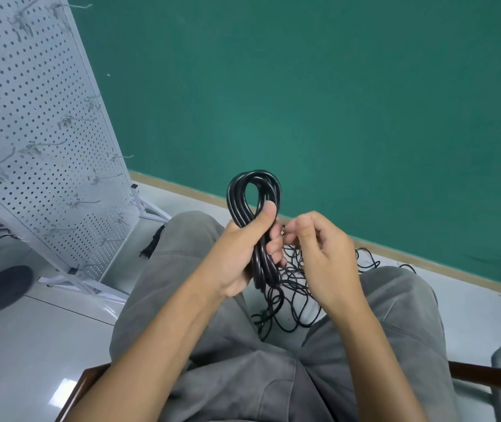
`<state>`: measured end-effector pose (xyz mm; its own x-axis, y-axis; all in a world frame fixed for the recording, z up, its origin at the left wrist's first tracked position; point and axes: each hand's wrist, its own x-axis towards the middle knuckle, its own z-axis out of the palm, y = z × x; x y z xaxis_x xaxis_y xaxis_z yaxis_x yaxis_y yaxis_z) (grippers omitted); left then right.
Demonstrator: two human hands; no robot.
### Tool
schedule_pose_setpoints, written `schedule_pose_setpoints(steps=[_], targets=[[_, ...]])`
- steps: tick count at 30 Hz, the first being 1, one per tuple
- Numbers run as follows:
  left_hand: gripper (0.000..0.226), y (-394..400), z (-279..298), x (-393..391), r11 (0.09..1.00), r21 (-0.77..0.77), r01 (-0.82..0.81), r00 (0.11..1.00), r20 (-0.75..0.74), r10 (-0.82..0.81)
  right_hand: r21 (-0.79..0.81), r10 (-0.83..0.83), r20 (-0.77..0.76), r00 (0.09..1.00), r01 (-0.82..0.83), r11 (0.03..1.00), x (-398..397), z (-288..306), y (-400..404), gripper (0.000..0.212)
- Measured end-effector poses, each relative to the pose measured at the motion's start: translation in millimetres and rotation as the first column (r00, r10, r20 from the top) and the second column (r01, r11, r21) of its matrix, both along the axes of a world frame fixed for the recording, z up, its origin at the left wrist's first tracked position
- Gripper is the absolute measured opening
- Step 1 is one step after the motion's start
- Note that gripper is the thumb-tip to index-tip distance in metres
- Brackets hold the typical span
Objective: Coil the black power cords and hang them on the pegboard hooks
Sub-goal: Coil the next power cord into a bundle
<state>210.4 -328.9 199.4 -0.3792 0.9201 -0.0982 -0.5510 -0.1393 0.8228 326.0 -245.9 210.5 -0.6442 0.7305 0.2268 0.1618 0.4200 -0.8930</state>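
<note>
Green wall, pale floor: one cord coiled, none hung yet.
Left hand (237, 251) clenches the coiled cord (255, 208), loop above its thumb; right hand (319, 254) fingers curled, contents unclear (thin tie?). Loose cords (289, 300) below the fingers; pegboard (36, 132) hooks bare.

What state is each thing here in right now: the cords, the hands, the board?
Coil: looped, gripped upright in the left hand.
Left hand: wrapped round the coil.
Right hand: fingers curled beside the coil; whether it pinches anything is unclear.
Loose cords: tangled on the floor.
Pegboard: standing, its hooks bare.
</note>
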Motion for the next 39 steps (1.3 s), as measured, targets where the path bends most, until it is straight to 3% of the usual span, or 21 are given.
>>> schedule_pose_setpoints(steps=[4, 7, 10, 13, 16, 20, 25, 29, 34, 39], targets=[[0.039, -1, 4, -10, 0.997, 0.066, -0.046, 0.991, 0.130, 0.037, -0.278, 0.273, 0.154, 0.950, -0.224, 0.934, 4, -29, 6, 0.071], [0.039, -2, 7, -24, 0.977, 0.086, -0.195, 0.945, 0.282, 0.164, -0.407, 0.367, 0.264, 0.892, -0.242, 0.881, 4, -50, -1, 0.084], [0.043, -4, 4, -45, 0.906, 0.072, -0.416, 0.812, 0.479, 0.335, -0.466, 0.367, 0.250, 0.896, -0.221, 0.857, 3, -61, 3, 0.069], [0.047, -8, 1, -64, 0.811, 0.010, -0.585, 0.664, 0.580, 0.472, -0.466, 0.327, 0.247, 0.912, -0.184, 0.866, 0, -66, 1, 0.022], [0.047, -9, -5, -69, 0.735, -0.031, -0.677, 0.621, 0.513, 0.593, -0.369, 0.224, 0.264, 0.938, -0.116, 0.922, -5, -75, -8, 0.011], [0.044, -9, -14, -67, 0.672, -0.052, -0.739, 0.619, 0.344, 0.706, -0.236, 0.189, 0.316, 0.930, -0.116, 0.965, -4, -58, -15, 0.021], [0.043, -1, -27, -63, 0.601, -0.082, -0.795, 0.597, 0.065, 0.799, -0.137, 0.187, 0.239, 0.953, -0.158, 0.978, 1, -9, -16, 0.026], [0.047, -1, -36, -62, 0.661, -0.086, -0.745, 0.665, -0.172, 0.727, -0.034, 0.195, 0.238, 0.951, -0.192, 0.981, 7, 15, -13, 0.025], [0.047, 2, -32, -54, 0.678, -0.102, -0.728, 0.682, -0.197, 0.704, 0.022, 0.311, 0.336, 0.889, -0.337, 0.941, 8, 23, -11, 0.026], [0.051, 9, -33, -27, 0.770, -0.091, -0.632, 0.759, -0.277, 0.590, -0.016, 0.367, 0.318, 0.874, -0.382, 0.924, -5, 30, -3, 0.032]])
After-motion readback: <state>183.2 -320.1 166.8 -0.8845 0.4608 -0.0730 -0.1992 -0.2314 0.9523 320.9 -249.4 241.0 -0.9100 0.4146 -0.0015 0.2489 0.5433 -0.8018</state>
